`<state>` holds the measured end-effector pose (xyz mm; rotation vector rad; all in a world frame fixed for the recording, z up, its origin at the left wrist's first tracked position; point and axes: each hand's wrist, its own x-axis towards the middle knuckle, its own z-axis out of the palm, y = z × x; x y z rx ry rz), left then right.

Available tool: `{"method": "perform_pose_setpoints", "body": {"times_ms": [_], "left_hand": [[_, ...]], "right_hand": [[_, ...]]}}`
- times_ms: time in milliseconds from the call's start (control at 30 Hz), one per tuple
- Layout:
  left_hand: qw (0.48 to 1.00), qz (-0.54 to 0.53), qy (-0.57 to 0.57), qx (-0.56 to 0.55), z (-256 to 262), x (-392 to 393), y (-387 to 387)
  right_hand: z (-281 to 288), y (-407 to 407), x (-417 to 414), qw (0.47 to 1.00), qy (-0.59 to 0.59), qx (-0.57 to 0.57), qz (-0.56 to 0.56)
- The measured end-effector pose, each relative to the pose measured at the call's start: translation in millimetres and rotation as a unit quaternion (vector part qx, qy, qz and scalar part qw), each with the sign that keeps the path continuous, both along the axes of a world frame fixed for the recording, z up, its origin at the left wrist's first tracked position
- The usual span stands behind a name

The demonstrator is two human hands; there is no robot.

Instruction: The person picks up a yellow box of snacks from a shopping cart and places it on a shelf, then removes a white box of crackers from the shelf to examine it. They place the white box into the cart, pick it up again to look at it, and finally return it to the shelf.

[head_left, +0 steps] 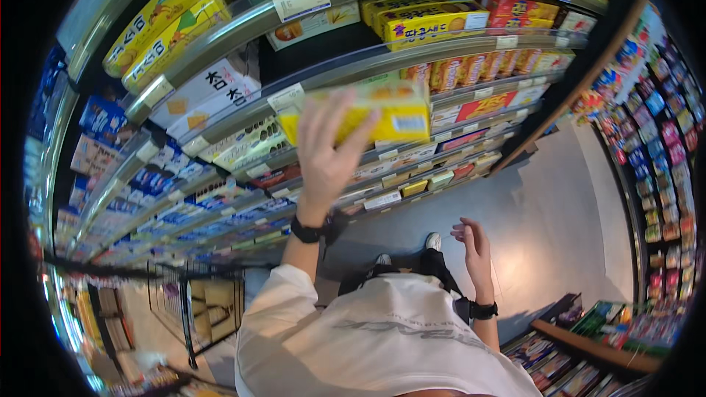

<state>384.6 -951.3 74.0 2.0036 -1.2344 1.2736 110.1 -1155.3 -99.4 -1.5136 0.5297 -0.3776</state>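
My left hand (333,138) is raised in front of the shelves, its fingers and thumb gripping a yellow snack box (402,116). Both are slightly blurred. The box is level with a shelf edge, and a barcode patch shows on its side. Behind and above it, yellow sandwich-biscuit boxes (424,27) lie stacked beside a dark gap on the shelf. A white cracker box (212,94) rests to the left. Low over the floor at my right side, my right hand (474,240) hangs with its fingers loosely apart and nothing in it.
Packed shelves with clear front lips (342,69) and price tags curve across the view. A black wire shopping cart (190,309) stands at lower left. Grey floor (551,204) lies to the right, before another stocked rack (651,176). A wooden-edged display (595,344) is at lower right.
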Motion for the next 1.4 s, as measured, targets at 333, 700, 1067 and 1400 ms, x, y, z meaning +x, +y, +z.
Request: {"method": "perform_pose_setpoints", "body": {"times_ms": [333,700,1067,1400], "left_hand": [[0.975,0.205,-0.035,0.075,61.5,50.4,-27.2],[0.929,0.332,0.073,0.147,84.6,97.7,-41.9],[0.919,0.330,0.165,0.137,69.2,131.1,-56.8],[0.972,0.198,0.120,0.045,48.4,168.9,-47.5]], "right_hand": [[9.9,-114.8,63.0,0.980,-0.044,-0.005,0.192],[-8.4,-176.4,78.8,0.971,-0.049,0.042,0.229],[-14.5,-199.8,79.4,0.979,-0.077,0.050,0.183],[-9.1,-160.8,90.7,0.990,-0.041,0.018,0.132]]}}
